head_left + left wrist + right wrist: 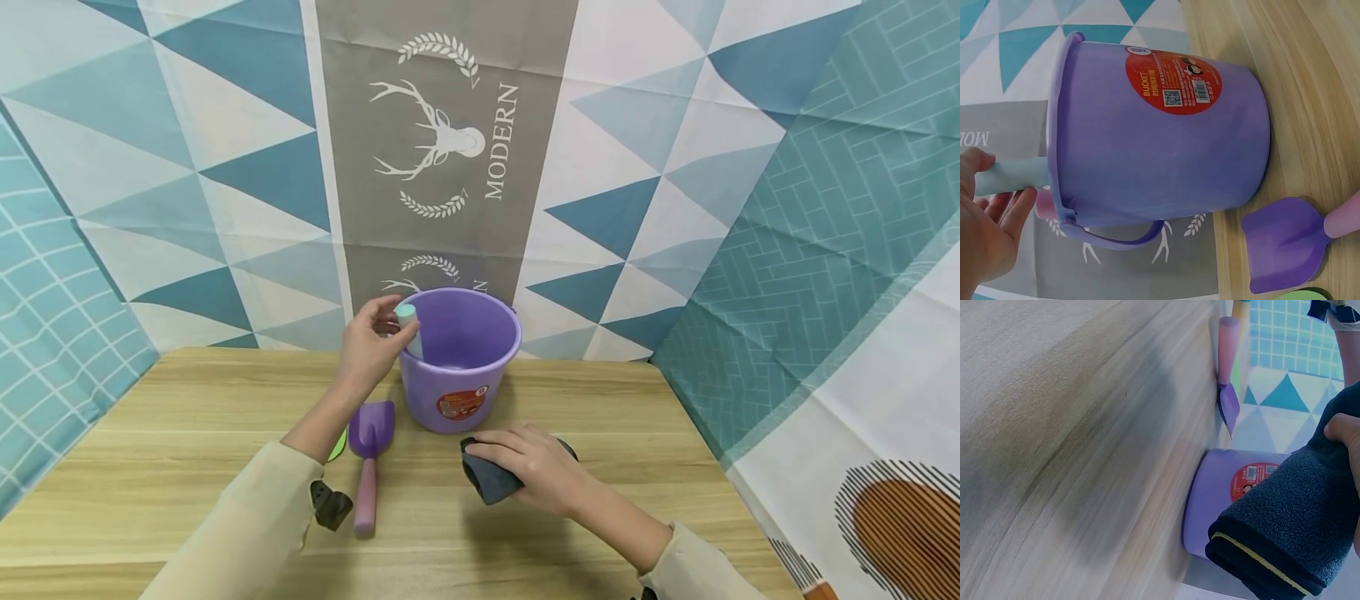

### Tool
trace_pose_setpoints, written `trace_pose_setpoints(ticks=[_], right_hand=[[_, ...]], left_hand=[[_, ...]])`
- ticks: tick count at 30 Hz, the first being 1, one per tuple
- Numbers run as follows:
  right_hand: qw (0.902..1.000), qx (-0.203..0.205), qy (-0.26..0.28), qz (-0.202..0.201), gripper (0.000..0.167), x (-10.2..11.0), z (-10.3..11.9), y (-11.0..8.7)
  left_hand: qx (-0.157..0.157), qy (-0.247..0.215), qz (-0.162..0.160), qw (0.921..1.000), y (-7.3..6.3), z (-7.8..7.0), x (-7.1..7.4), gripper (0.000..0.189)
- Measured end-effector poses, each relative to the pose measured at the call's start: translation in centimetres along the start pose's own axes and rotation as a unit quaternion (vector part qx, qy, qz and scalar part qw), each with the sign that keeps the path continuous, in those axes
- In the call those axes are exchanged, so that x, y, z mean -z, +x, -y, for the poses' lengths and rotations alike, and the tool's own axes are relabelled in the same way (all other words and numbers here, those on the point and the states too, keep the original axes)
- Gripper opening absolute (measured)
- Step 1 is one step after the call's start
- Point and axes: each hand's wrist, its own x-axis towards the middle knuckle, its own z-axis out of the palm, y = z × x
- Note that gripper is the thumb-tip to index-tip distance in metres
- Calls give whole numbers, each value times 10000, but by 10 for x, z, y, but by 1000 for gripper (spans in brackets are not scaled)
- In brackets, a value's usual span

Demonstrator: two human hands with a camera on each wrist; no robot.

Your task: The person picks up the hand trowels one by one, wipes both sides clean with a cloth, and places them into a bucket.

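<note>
My left hand (372,337) pinches a pale green, cylinder-shaped handle (1013,175) at the left rim of a purple bucket (457,392). The lower part of that handle is hidden inside the bucket. Beside it at the rim, a pink handle end (1043,204) shows. In my right hand (543,467) I grip a folded dark blue-grey towel (1291,506) with a yellow line along its edge, held above the table in front of the bucket. Left of the bucket lies a purple trowel (371,429) with a pink handle, close to my left forearm.
Partly hidden behind my left wrist, a light green object (337,447) lies beside the trowel. The wooden table (225,400) ends at a back wall covered with triangle-patterned cloth (255,167). The bucket's carrying handle (1116,240) hangs down its side.
</note>
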Motion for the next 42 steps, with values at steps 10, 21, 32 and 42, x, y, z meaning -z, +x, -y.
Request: trace_pose_setpoints(ticks=[10, 21, 32, 42], right_hand=[[9999, -76, 60, 59, 56, -1, 1, 0], [9999, 29, 109, 88, 60, -4, 0, -2], [9998, -12, 160, 117, 60, -5, -1, -3], [9997, -29, 146, 184, 61, -4, -1, -3]], left_hand=[[136, 69, 78, 9999, 4, 7, -1, 39], [218, 265, 165, 9993, 13, 18, -4, 40], [138, 429, 273, 9986, 13, 21, -4, 38], [46, 737, 270, 9969, 13, 25, -3, 36]])
